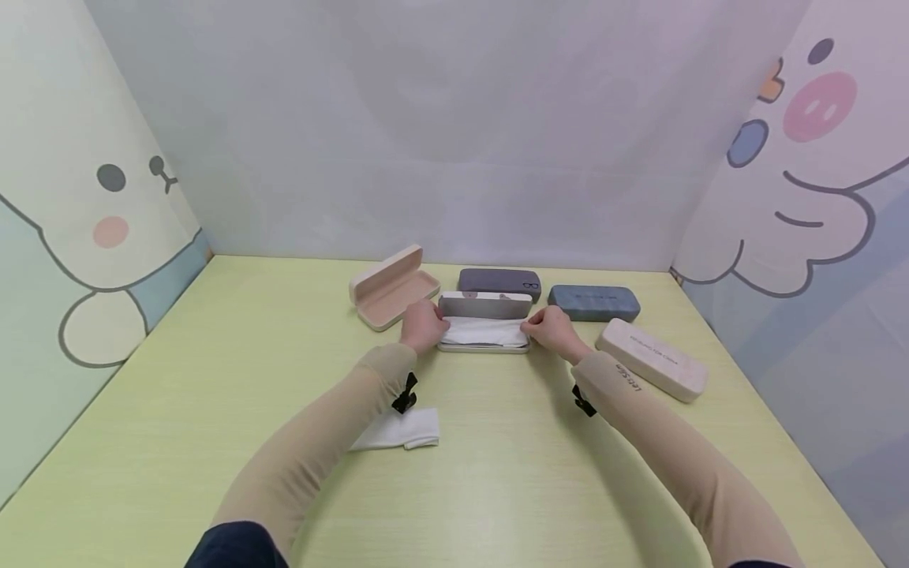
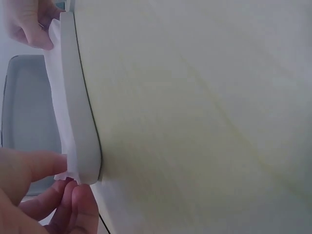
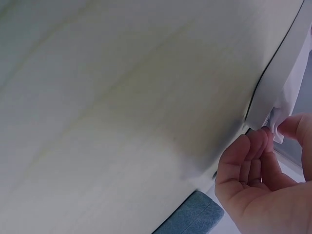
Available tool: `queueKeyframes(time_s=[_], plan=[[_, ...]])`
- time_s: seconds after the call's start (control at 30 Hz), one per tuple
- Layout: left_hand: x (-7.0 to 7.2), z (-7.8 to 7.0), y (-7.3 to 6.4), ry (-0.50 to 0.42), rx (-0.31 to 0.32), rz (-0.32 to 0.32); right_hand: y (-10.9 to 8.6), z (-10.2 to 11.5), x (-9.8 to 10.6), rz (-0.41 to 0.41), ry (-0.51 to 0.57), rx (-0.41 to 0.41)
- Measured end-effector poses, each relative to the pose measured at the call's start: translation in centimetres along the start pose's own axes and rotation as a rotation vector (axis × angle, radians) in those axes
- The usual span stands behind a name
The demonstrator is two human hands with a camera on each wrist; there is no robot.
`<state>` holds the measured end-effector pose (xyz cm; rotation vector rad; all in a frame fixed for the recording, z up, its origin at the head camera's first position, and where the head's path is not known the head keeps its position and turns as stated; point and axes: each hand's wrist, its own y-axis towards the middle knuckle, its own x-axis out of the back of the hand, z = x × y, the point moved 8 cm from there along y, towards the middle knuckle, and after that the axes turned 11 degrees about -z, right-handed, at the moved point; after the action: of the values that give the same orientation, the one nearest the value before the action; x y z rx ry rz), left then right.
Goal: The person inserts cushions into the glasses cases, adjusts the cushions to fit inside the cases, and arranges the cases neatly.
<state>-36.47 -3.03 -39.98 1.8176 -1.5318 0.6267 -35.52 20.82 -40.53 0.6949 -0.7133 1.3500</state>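
Note:
A glasses case (image 1: 486, 306) with a grey-lined lid stands open on the table, and a folded white cloth (image 1: 484, 332) lies across its base. My left hand (image 1: 422, 325) pinches the left end of the cloth between thumb and fingers at the case's edge. At the opposite end, my right hand (image 1: 557, 333) pinches the cloth's corner; the right wrist view shows the cloth (image 3: 285, 112) between thumb and fingertips, just over the case wall (image 3: 273, 83). Seen from the left wrist, the cloth (image 2: 57, 87) runs along the rim between both hands.
A pink glasses case (image 1: 392, 290) stands open behind my left hand. Closed cases lie around: dark purple (image 1: 490, 280) behind, blue (image 1: 595, 303) and pale pink (image 1: 653, 359) to the right. Another white cloth (image 1: 405, 428) lies partly under my left forearm. A fabric backdrop (image 1: 440, 142) borders the table.

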Motion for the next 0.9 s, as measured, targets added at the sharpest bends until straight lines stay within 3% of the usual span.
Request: queueKeyframes(time_s=[0.17,0.6,0.77,0.9], plan=[[0.2,-0.3,-0.2,-0.014,-0.007,-0.007,0.0,0.1,0.1,-0.006,-0.017,0.008],[1.4,0.4,-0.3,-0.086,0.061,0.024,0.0,-0.1,1.2,-0.006,-0.024,-0.004],[1.7,0.8,-0.3,-0.137,0.117,0.082,-0.1,-0.1,1.3,0.030,0.088,-0.032],[1.6,1.1,-0.7,-0.227,0.218,0.173,-0.6,0.2,1.1,0.110,0.206,-0.098]])
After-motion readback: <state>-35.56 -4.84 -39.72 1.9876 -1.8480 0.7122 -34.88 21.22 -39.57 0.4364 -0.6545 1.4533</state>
